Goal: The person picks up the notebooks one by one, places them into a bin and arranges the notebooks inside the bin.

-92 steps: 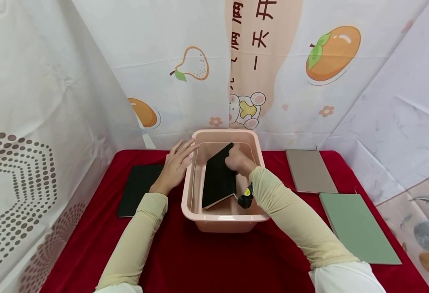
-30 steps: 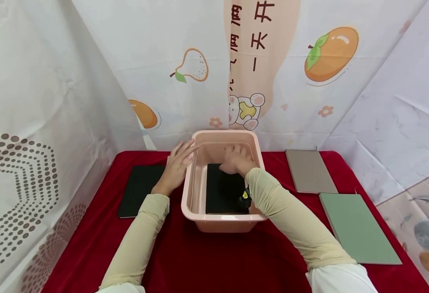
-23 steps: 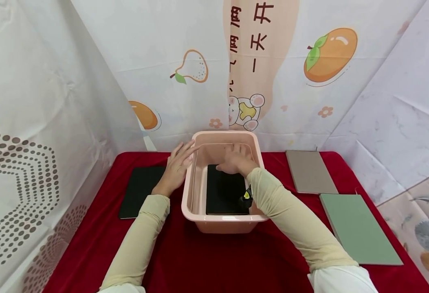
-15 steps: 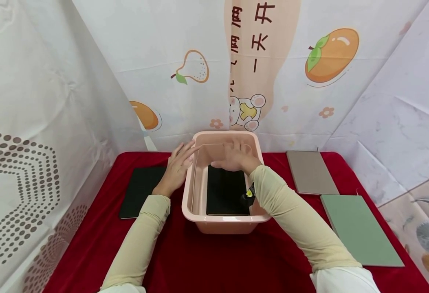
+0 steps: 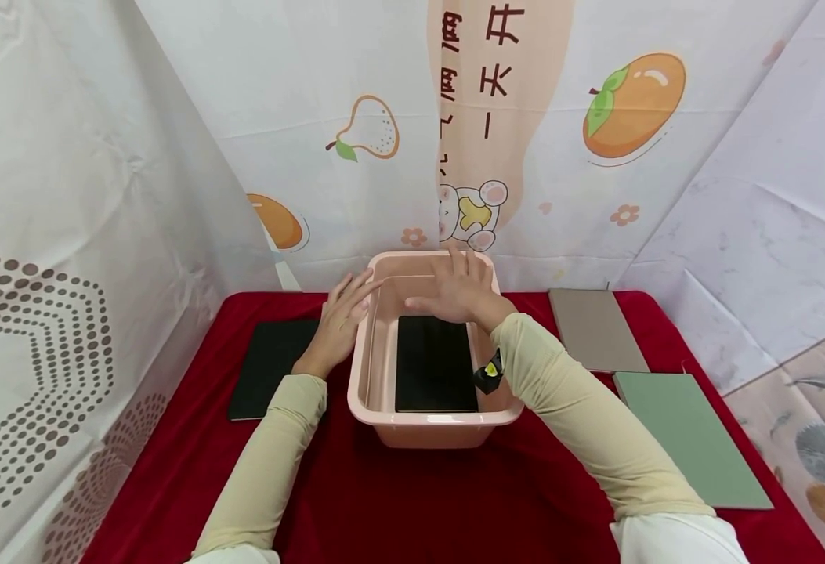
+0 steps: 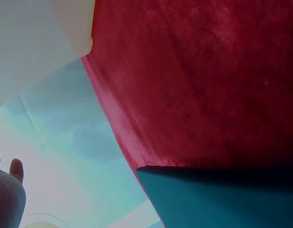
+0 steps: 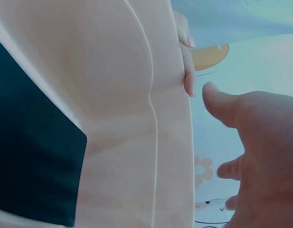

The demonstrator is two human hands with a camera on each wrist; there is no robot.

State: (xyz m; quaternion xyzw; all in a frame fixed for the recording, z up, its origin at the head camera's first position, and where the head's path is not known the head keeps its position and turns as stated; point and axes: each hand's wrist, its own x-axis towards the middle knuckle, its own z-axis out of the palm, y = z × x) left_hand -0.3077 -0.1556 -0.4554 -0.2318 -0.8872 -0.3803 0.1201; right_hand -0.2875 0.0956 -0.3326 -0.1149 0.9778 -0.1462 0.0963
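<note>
A pink plastic tub (image 5: 433, 427) stands mid-table on the red cloth (image 5: 398, 501). A black notebook (image 5: 435, 363) lies flat on the tub's bottom; its corner (image 7: 37, 156) shows in the right wrist view. My right hand (image 5: 458, 290) hovers over the tub's far end, fingers spread, holding nothing. My left hand (image 5: 341, 316) rests with straight fingers against the tub's left rim, its fingertips (image 7: 188, 78) on the wall. A second black notebook (image 5: 265, 366) lies left of the tub, partly under my left wrist.
A taupe notebook (image 5: 595, 329) and a green notebook (image 5: 687, 435) lie on the cloth to the right of the tub. Printed fabric sheets (image 5: 384, 125) wall in the table at the back and both sides.
My right hand laid the tilted black notebook flat in the tub, let go, and has risen toward the tub's far end. The left hand has stayed on the rim.
</note>
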